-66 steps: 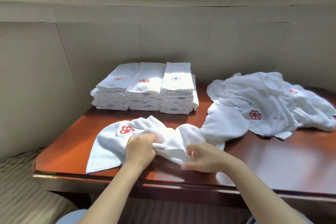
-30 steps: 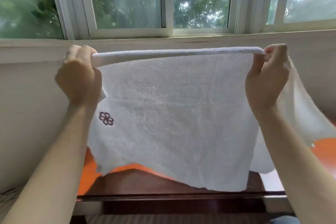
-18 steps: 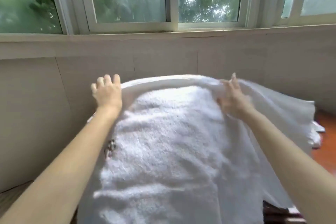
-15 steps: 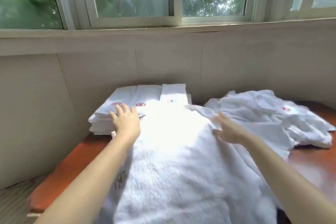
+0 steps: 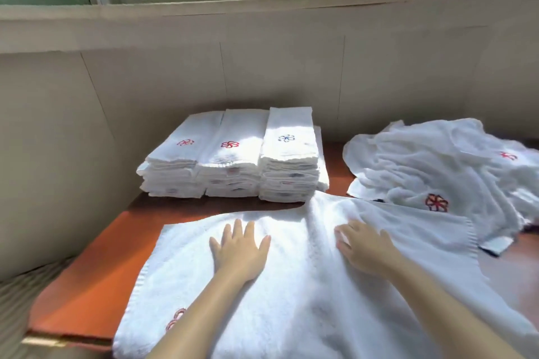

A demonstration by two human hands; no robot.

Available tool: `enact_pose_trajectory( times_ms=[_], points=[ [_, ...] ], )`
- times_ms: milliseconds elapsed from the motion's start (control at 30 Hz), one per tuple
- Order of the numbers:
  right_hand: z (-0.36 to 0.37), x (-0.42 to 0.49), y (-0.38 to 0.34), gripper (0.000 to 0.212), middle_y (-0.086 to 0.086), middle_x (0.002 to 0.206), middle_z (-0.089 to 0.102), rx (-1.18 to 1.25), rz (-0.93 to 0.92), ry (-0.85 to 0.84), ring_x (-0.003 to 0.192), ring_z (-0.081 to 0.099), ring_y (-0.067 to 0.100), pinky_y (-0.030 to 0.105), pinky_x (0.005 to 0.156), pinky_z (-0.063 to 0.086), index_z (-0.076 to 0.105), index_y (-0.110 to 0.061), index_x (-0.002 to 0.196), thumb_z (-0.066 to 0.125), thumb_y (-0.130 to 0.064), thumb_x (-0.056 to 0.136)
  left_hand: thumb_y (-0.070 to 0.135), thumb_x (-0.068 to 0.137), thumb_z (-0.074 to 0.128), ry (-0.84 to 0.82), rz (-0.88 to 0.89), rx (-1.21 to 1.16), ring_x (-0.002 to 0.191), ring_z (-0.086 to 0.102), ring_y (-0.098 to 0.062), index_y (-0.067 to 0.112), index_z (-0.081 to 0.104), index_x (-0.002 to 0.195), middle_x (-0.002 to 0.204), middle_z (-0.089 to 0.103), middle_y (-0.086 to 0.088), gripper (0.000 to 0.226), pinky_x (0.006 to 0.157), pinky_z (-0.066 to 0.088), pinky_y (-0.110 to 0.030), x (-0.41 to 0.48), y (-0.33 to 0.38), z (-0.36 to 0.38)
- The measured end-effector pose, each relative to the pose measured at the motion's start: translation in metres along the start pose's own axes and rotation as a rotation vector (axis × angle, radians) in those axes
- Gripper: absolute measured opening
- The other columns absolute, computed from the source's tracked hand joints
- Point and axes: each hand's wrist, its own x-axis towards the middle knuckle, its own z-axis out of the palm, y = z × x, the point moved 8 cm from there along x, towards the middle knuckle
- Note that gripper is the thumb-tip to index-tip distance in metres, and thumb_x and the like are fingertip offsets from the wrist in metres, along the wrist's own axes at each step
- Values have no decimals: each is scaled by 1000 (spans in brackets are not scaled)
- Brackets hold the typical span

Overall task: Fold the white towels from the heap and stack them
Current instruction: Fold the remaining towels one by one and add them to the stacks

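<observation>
Before the stacks [image 5: 233,154], left grip [image 5: 237,251] and right grip [image 5: 364,251], flat, empty, are smoothing the towel [image 5: 306,315]; folding needs pinched corners.

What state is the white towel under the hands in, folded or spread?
Spread: the white terry towel lies flat across the red-brown wooden table, unfolded.

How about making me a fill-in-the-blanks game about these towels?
The left hand and right hand lie flat on the spread ___.
The rightmost stack shows a ___ flower on top.
The unfolded heap lies to the ___ of the folded stacks.
Missing: towel; blue; right.
</observation>
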Motion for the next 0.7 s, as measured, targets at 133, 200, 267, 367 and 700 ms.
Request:
enact_pose_trajectory(
  times_ms=[133,200,267,367,700],
  points=[
    [-1,2,4,33,-6,140,38,32,-7,-32,134,30,13,46,103,26,43,-35,129,32,-41,99,64,93,21,25,19,-24,148,2,-22,29,21,150,161,8,-1,67,114,2,-55,12,-3,0],
    [0,1,4,35,-5,144,35,43,-3,-54,136,28,13,47,105,24,42,-34,132,32,-41,99,61,93,27,35,42,-54,147,7,-22,28,27,148,160,13,-2,64,115,4,-52,12,-3,-3],
    [-2,-3,2,34,-4,144,36,48,-9,-49,136,29,13,48,107,22,42,-33,132,32,-39,100,45,95,41,88,94,-181,142,22,-20,24,39,142,154,28,-4,52,116,13,-43,8,-3,-13],
    [-7,-9,1,31,-5,139,40,78,-25,-18,132,34,14,48,107,21,46,-29,127,34,-36,100,1,88,47,104,158,-574,127,44,-19,13,54,128,139,41,-7,43,94,33,-8,-4,-12,-32],
    [-32,-45,19,30,6,121,53,-33,77,170,112,45,29,35,89,40,60,-18,118,40,-24,97,45,80,61,53,-468,-135,124,41,-37,6,32,136,136,40,-18,75,100,38,-43,-55,-173,-58]
  ],
)
